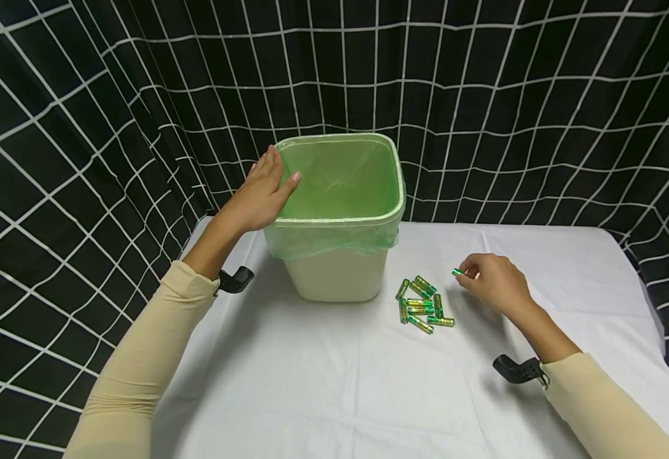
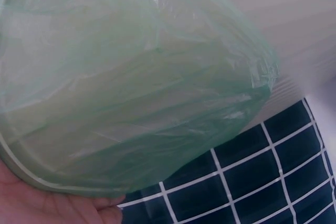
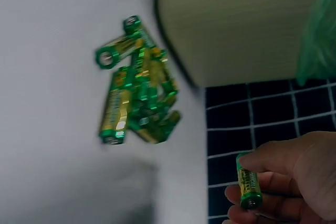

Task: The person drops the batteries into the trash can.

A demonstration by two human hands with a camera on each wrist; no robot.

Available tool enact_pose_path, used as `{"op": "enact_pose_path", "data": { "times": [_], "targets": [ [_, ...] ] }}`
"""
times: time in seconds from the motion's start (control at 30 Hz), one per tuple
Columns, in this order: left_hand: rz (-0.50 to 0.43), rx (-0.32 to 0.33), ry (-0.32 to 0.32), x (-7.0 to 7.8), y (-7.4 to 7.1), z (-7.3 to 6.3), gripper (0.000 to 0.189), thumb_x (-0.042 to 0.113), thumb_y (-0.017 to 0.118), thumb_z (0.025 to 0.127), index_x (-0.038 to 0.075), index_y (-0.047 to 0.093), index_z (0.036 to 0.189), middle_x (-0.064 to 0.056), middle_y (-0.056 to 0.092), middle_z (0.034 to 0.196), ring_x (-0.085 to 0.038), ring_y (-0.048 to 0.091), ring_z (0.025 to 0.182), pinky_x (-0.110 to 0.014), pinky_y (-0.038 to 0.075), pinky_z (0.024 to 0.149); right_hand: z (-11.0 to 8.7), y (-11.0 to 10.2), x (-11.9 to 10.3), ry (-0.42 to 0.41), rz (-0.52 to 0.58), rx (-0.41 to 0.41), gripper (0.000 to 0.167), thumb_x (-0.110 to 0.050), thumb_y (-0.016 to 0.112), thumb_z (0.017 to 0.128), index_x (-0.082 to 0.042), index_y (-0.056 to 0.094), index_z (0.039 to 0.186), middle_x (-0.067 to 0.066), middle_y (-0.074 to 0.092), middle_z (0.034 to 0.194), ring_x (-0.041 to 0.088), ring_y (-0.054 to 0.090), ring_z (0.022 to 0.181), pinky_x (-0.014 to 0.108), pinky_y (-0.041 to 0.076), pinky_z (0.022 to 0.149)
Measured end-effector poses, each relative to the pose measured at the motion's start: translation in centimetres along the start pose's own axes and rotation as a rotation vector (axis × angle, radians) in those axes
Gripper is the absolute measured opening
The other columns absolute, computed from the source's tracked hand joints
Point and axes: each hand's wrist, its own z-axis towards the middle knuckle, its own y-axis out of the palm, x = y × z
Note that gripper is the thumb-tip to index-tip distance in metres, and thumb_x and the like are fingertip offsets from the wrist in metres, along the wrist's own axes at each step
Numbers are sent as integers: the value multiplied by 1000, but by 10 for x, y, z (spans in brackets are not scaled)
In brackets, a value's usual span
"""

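Observation:
A pale waste bin stands upright, its mouth lined with a translucent green bag folded over the rim. My left hand rests on the bin's left rim with fairly straight fingers, the thumb reaching over the opening. In the left wrist view, the bag's outer fold covers much of the picture. Right of the bin, my right hand pinches one green-and-gold battery between thumb and fingers, raised above the cloth. Several like batteries lie in a loose pile between that hand and the bin.
A white cloth covers the table. Black curtains with a white grid hang behind and at both sides, close to the bin's back. Each wrist carries a black camera mount.

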Motion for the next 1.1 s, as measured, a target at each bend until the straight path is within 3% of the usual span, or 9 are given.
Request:
{"op": "enact_pose_path", "data": {
  "times": [0.4,0.6,0.87,1.1],
  "targets": [
    [-1,-9,-4,-2,0,-1,82,54,21,109,-7,-5,157,-17,-17,166,-23,-17,154,-40,-9,125,4,-41,-32,-111,21,111,15,-16,75,91,-4,79,98,10,75,86,25,67,73,38,46,55],
    [-3,-11,-10,-1,0,-1,82,55,21,109,-6,-5,158,-16,-17,166,-24,-16,154,-40,-8,125,5,-65,-48,-160,3,166,13,-15,77,90,-6,79,98,10,75,86,21,63,69,33,42,50],
    [13,-7,-1,-2,-1,1,80,52,22,110,-8,-3,157,-19,-15,166,-26,-15,154,-42,-7,125,6,-94,-73,-204,7,233,10,-13,79,89,-7,80,97,7,74,85,20,57,70,34,41,58],
    [44,-25,12,-1,-2,2,72,42,20,112,-10,-2,156,-23,-11,166,-28,-13,155,-39,-6,125,6,-120,-97,-259,-11,266,9,-13,78,90,-8,80,97,3,72,82,17,53,68,28,38,55]
  ]
}}
